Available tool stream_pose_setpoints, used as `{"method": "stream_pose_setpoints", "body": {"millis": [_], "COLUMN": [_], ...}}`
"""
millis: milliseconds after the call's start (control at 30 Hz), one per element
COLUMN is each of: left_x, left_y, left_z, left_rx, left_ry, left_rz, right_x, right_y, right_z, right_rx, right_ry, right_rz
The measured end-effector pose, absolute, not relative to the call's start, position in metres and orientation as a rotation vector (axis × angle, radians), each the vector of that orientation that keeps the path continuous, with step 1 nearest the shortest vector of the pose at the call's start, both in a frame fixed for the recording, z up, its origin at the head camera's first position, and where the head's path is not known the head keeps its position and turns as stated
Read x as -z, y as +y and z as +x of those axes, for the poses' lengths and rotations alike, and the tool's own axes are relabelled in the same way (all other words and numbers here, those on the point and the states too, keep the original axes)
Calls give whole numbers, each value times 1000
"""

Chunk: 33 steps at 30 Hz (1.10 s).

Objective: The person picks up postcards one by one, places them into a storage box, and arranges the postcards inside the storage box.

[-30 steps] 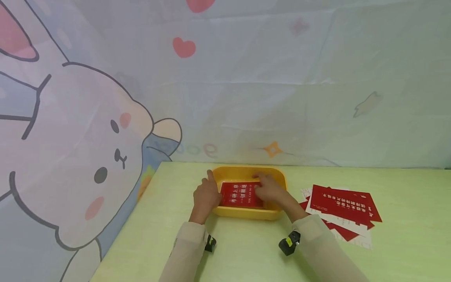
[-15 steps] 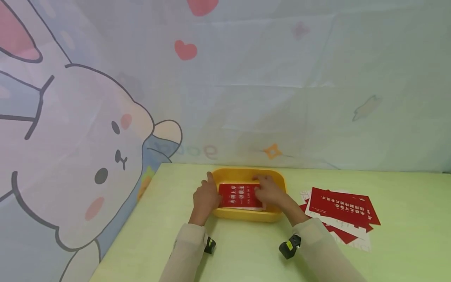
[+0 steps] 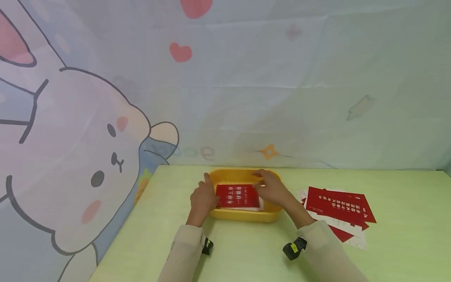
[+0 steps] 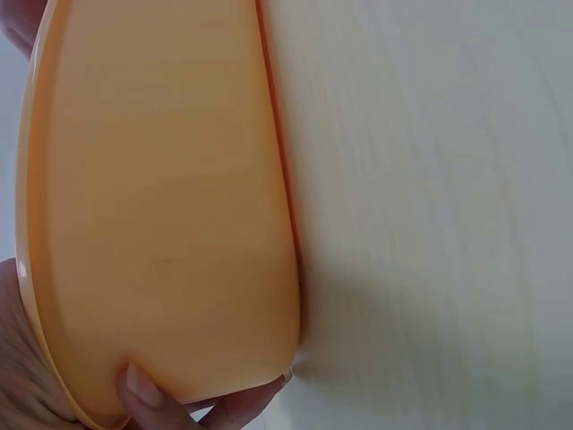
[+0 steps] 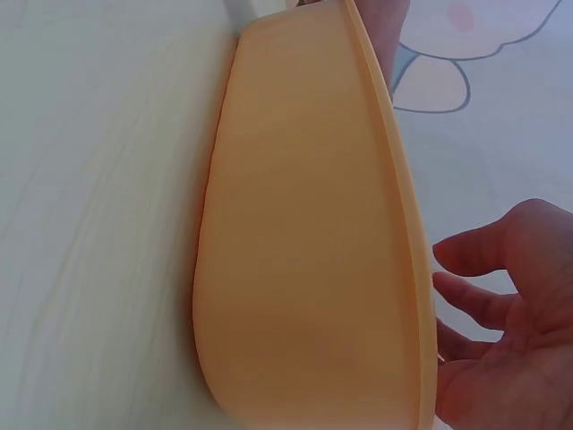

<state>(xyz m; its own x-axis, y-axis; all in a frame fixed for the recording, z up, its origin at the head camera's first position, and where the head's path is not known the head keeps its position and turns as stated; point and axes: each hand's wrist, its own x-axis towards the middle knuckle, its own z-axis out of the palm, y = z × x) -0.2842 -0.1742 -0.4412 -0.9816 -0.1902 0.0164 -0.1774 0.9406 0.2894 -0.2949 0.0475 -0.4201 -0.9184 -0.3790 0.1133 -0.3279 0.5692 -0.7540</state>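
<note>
A yellow plastic tray (image 3: 243, 215) stands on the table, with red cards (image 3: 237, 196) lying in it. The top card carries white lettering, and a pale edge shows beneath it. At the tray's left end my left hand (image 3: 203, 198) grips the wall; in the left wrist view a fingertip (image 4: 143, 387) presses the outer side and other fingers curl under the corner. My right hand (image 3: 273, 190) hovers over the tray's right side, thumb and fingers spread apart near the card's right end. In the right wrist view that hand (image 5: 519, 313) shows beyond the rim, its fingers loosely bent.
To the right of the tray, a loose fanned pile of red and white cards (image 3: 340, 205) lies on the pale green table (image 3: 246, 250). Behind it hangs a cloth backdrop (image 3: 264, 98) with a cartoon rabbit. Each wrist wears a small black camera (image 3: 295, 248).
My right hand has lifted slightly and its fingers have come away from the cards. A pale edge now shows below and right of the top card. My left hand stays at the tray's end.
</note>
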Motion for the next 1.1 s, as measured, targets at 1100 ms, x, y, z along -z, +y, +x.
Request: {"method": "stream_pose_setpoints", "body": {"millis": [1100], "left_x": [445], "left_y": [-176], "left_z": [-288], "left_rx": [496], "left_ry": [-3069], "left_rz": [305], "right_x": [416], "right_y": [133], "right_z": [-282], "right_rx": [1451], "right_ry": [2851], "right_rz": [-432]}}
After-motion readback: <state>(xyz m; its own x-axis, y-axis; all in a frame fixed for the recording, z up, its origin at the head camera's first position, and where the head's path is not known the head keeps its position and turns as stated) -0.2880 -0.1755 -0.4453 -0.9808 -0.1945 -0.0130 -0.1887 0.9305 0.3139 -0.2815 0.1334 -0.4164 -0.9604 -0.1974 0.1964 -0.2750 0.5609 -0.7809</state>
